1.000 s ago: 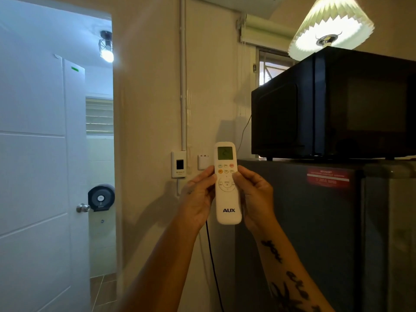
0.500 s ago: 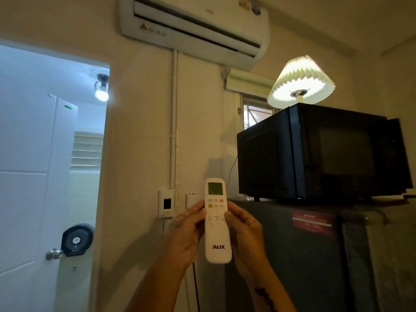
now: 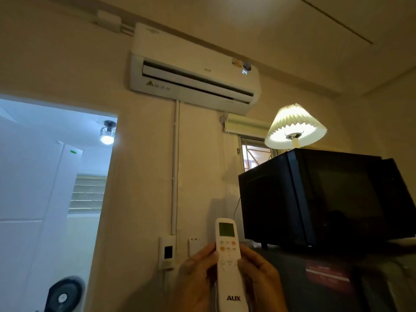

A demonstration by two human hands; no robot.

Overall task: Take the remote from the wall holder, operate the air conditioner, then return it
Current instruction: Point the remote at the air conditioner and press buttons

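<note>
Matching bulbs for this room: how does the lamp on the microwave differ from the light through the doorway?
The lamp has a pleated cream shade and glows warm; the doorway light is a bare bulb in a black wire cage, glowing cool white. The lamp stands on the microwave; the doorway light hangs from the ceiling. Both are lit.

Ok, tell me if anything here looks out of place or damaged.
Nothing stands out. The remote is upright in both hands, the air conditioner sits level on the wall with its display lit, and the lamp stands on the microwave.
</note>
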